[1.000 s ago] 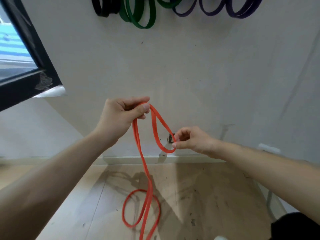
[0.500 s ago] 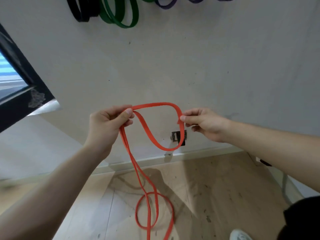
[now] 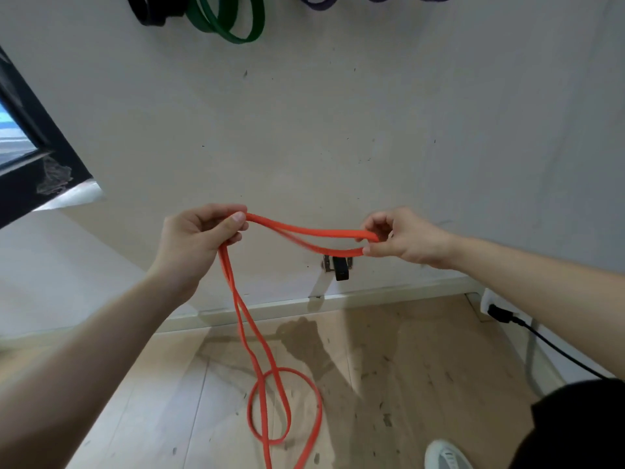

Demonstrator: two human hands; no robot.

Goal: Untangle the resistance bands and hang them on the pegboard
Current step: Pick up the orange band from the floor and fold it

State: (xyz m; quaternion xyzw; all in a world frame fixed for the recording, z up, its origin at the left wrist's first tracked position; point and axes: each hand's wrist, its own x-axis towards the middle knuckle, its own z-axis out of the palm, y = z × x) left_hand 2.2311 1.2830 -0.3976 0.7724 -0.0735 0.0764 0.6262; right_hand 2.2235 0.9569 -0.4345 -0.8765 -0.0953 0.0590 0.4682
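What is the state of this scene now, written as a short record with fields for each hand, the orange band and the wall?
left hand: grips the orange band
right hand: pinches the end of the band's fold
orange band: doubled span between the hands; the rest hangs from the left hand and crosses itself in a loop near the floor
wall: black band, green bands, purple bands hanging
stage: orange band not yet hung

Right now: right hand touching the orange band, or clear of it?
Touching. The head view shows the right hand pinching the end fold of the orange band between thumb and fingers, with no gap.
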